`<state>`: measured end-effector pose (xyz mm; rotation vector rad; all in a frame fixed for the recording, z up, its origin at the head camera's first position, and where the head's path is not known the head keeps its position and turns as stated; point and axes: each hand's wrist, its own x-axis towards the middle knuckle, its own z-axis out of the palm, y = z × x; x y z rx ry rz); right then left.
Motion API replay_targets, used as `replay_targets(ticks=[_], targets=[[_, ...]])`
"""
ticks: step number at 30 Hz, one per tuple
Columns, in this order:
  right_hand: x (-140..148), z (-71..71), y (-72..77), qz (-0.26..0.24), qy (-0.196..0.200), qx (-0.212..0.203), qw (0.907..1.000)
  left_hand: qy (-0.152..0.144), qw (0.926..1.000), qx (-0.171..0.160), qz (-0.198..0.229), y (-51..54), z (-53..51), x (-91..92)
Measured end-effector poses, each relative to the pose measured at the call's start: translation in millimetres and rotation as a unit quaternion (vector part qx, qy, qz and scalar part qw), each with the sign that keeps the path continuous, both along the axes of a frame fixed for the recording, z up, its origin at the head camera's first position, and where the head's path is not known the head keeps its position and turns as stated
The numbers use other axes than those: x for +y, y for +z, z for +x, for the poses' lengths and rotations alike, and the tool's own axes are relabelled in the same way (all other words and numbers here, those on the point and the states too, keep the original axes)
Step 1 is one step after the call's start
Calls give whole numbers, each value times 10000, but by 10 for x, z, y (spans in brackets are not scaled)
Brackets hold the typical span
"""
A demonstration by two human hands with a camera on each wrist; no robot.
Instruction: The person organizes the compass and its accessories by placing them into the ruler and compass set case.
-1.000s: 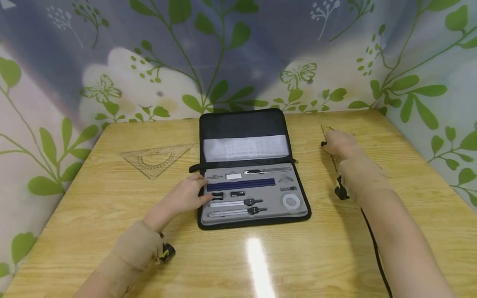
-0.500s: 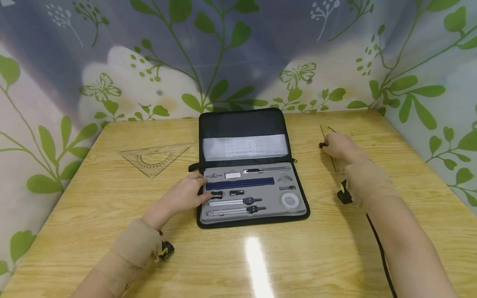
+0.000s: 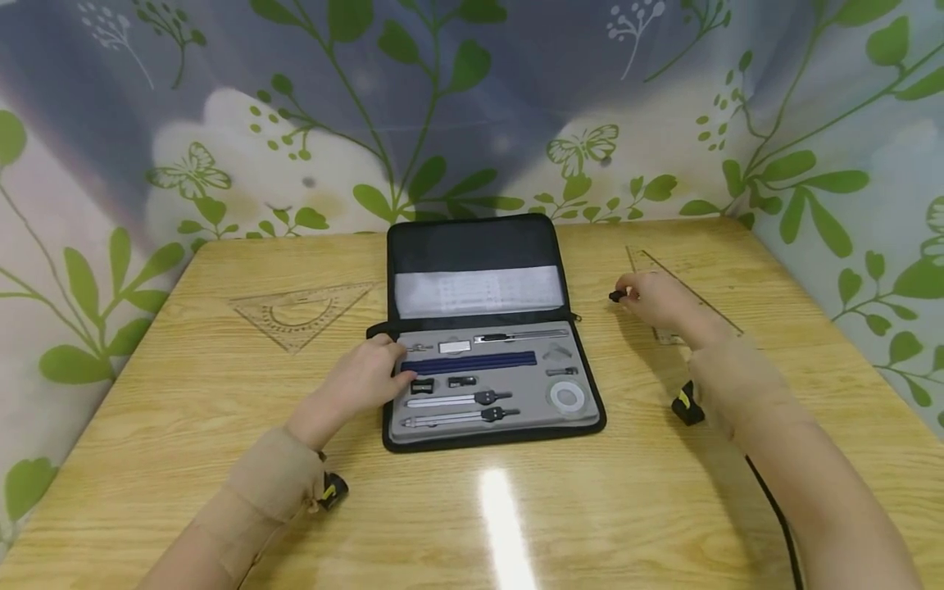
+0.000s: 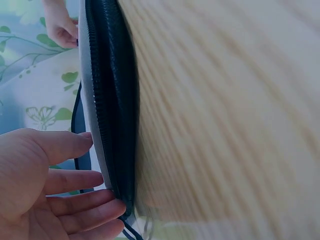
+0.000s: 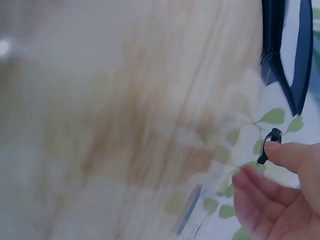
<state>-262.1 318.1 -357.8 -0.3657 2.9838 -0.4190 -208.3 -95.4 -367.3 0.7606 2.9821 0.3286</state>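
A black zip case (image 3: 494, 442) lies open on the table, its grey insert holding two compasses (image 3: 465, 400), dark blue pencils (image 3: 472, 363), a white eraser (image 3: 454, 347) and a small black sharpener (image 3: 422, 386). My left hand (image 3: 363, 373) rests at the case's left edge with loosely bent fingers; in the left wrist view the fingertips (image 4: 117, 206) touch the zipped rim. To the right of the case, my right hand (image 3: 655, 299) pinches a small black fitting (image 5: 270, 145) with a thin metal tip between thumb and fingers, just above the table.
A clear set square with a protractor cutout (image 3: 295, 315) lies left of the case. Another clear set square (image 3: 667, 336) lies partly under the right hand and forearm. A round clear disc-like item (image 3: 566, 397) sits in the insert. A patterned cloth (image 3: 457, 106) hangs behind the table.
My right hand has moved slightly left and nearer, carrying the small black fitting away from the right-hand set square, which shows more. The left hand has shifted slightly up along the case edge.
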Motion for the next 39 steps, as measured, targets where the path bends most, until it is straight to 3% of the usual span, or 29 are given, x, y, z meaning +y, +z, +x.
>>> replay_targets(ticks=[7,13,17,26,39], targets=[[-148,92,-13,-637,328,138,9973,58,10000,-30,-27,-1,17,3],[-261,172,-16,-1409,174,-207,9897,6,10000,-4,-51,-17,10,17],[-350,197,-42,-1729,305,-281,9841,-36,10000,72,-20,-26,8,9],[-549,282,-39,-1265,1260,39,9839,-99,9999,85,-46,-28,17,-9],[-635,349,-21,-782,1300,42,9884,-149,9997,168,9,-16,36,-15]])
